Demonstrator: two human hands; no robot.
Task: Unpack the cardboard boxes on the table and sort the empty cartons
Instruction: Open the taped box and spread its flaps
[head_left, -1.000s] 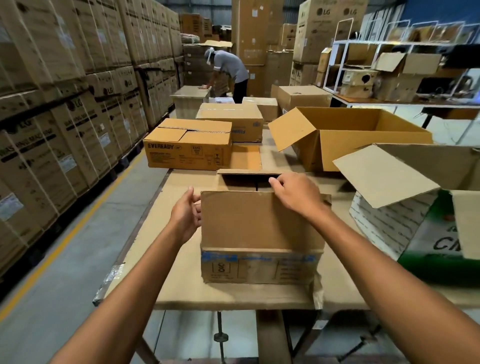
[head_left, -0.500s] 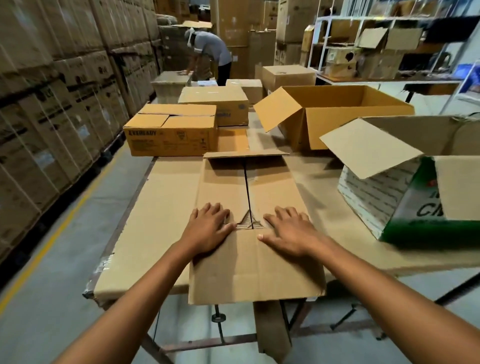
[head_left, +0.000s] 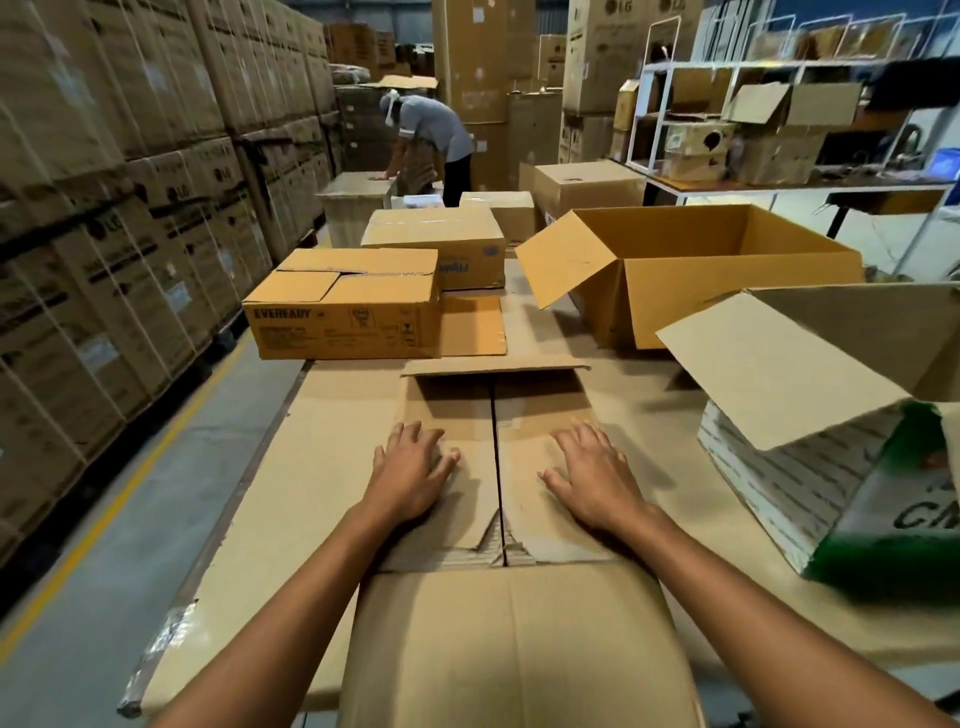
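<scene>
The flattened carton (head_left: 514, 623) is laid on the table (head_left: 291, 493), long axis 6 to 12 o'clock — it is pressed by left hand (head_left: 410, 467) and right hand (head_left: 592, 473), fingers straight, nothing grasped, both equally near.

Plain brown carton (head_left: 519, 623); orange-yellow box (head_left: 343, 317)

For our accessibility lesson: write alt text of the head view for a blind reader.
A left hand and a right hand press flat on a flattened carton on a table, one each side of its seam. An Eveready box and an open box stand beyond.
</scene>
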